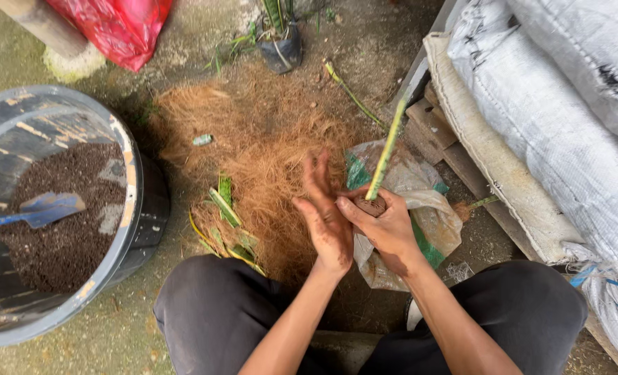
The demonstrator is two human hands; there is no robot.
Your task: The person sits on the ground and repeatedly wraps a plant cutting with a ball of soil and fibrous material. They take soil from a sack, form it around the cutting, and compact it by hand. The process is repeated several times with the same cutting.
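My right hand (387, 229) grips the base of a long green-and-yellow leaf cutting (387, 151), which stands upright with a brown fibrous wad at its foot. My left hand (325, 219) presses flat against the same base from the left, fingers spread and stretched upward, soiled with dirt. Both hands hover above a heap of brown coconut fibre (260, 149) on the ground, just in front of my knees in dark trousers.
A large black tub (132, 208) of dark soil with a blue trowel (42, 210) stands left. Cut leaf pieces (223, 208) lie on the fibre. A crumpled plastic bag (427, 208) lies under my hands. White sacks (552, 118) on a wooden pallet fill the right. A small potted plant (281, 42) and red bag (118, 28) are farther off.
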